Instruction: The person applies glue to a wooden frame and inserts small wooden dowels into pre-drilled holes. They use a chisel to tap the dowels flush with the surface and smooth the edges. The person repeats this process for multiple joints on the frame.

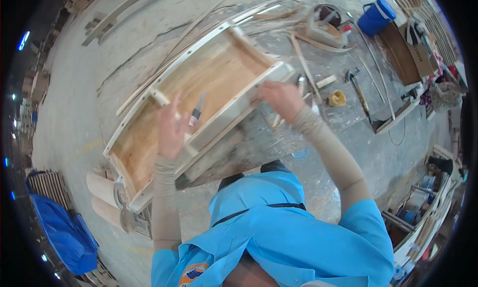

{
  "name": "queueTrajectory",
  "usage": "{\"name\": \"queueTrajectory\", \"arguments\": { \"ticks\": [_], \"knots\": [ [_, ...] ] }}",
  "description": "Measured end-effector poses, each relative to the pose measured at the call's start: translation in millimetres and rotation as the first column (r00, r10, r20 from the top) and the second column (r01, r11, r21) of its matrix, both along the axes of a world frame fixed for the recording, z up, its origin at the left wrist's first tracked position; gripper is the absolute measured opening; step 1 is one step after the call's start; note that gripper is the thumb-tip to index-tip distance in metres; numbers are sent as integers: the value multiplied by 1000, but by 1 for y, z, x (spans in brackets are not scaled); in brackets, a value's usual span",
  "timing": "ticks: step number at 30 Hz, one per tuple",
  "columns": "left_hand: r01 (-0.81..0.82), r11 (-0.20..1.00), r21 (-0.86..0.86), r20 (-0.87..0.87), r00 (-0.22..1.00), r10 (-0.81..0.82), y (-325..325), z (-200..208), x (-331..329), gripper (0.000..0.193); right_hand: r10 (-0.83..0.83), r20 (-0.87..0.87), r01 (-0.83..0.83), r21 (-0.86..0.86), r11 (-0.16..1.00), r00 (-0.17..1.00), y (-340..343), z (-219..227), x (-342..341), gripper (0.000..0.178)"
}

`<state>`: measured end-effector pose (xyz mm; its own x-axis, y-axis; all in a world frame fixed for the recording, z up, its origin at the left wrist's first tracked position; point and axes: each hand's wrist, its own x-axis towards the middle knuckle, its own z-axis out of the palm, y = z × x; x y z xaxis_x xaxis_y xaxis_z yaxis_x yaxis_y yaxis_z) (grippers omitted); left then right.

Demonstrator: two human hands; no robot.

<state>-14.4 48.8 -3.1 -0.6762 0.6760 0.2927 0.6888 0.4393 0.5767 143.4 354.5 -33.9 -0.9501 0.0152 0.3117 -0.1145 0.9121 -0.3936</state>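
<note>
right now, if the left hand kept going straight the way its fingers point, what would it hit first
Probably the far rail of the wooden frame. The left hand appears raised above the panel, but depth is unclear, so it might pass over.

A long wooden frame (224, 121) lies open side up, slanting from lower left to upper right, with pale rails around a brown, wood-grained panel (219, 63). Small dark spots dot its far rail (188, 53). A pale crosspiece (159, 97) divides it, partly hidden. Over the panel, a small tool (196, 115) points its grey tip upward, its dark body slightly blurred.
</note>
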Motion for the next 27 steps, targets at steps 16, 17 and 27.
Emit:
{"name": "queueTrajectory", "arguments": {
  "ticks": [16,17,27],
  "knots": [
    [709,673,-210,481,674,-561,515,-123,250,45,1,36,14,-429,903,999,-1,-37,-23,15],
    [637,742,-209,493,724,-483,528,-133,262,37,-46,-48,19,-465,885,998,2,-44,-22,14],
    [132,970,207,730,639,-242,531,-147,281,18,35,-101,-84,-539,838,994,20,-37,-13,13]
  ]
}}
